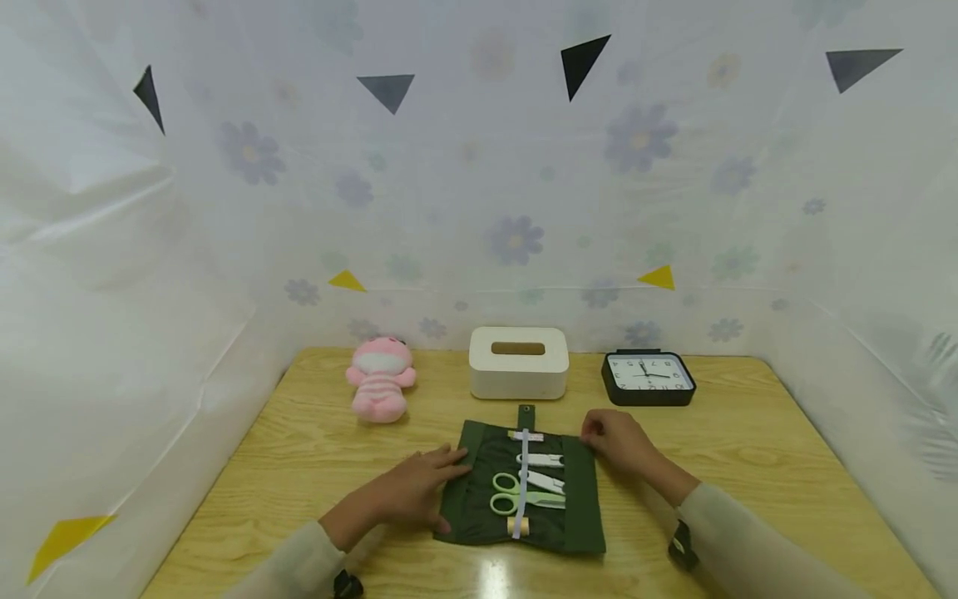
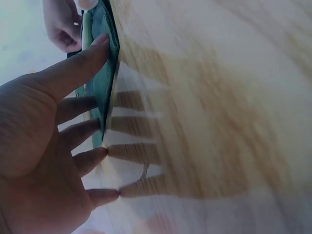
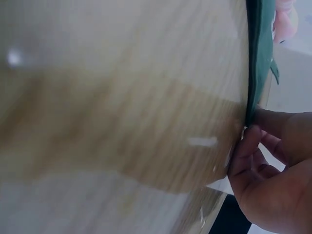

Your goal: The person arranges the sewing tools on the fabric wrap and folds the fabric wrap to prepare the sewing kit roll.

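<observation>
A dark green fabric sewing kit (image 1: 581, 507) lies unfolded on the table. Under its pale elastic strap (image 1: 524, 474) sit light green scissors (image 1: 505, 503), two white-handled tools (image 1: 542, 482) and a beige thread spool (image 1: 518, 526). A snap tab (image 1: 527, 416) points away at the top. My left hand (image 1: 415, 489) rests with spread, straight fingers on the kit's left edge; in the left wrist view its thumb (image 2: 80, 68) lies on the fabric. At the upper right corner, my right hand (image 1: 619, 441) pinches the kit's edge between thumb and curled fingers (image 3: 246, 151).
Behind the kit stands a white tissue box (image 1: 519, 378). A pink plush toy (image 1: 380, 383) lies at the back left, and a black-framed clock (image 1: 648, 378) at the back right. Pale flowered sheeting (image 1: 516, 183) encloses the wooden table (image 1: 284, 466) at the back and sides.
</observation>
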Available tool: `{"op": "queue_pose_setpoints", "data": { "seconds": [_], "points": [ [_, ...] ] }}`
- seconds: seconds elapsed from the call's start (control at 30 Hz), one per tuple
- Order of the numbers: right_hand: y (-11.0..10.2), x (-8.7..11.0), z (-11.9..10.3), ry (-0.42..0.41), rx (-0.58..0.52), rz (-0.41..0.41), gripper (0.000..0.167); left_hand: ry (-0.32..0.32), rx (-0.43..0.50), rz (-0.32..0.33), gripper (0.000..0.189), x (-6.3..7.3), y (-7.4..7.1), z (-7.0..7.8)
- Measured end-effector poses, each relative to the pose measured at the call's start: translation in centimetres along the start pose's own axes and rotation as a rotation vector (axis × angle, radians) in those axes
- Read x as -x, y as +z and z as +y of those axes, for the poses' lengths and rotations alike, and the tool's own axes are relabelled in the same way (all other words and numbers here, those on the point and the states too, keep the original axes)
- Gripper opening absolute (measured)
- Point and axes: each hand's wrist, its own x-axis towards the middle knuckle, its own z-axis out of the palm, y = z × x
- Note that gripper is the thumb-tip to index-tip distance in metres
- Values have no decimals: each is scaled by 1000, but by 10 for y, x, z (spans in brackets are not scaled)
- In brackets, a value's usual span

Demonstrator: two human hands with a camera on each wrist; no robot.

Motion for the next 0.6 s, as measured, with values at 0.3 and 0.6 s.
{"op": "queue_pose_setpoints", "data": {
  "seconds": [0.3,0.6],
  "points": [
    [0,-14,6,75,8,-9,18,-60,58,-9,94,0,3,1],
    [-4,-14,8,105,-23,-56,26,-45,80,-4,94,-1,2,1]
  ]
}}
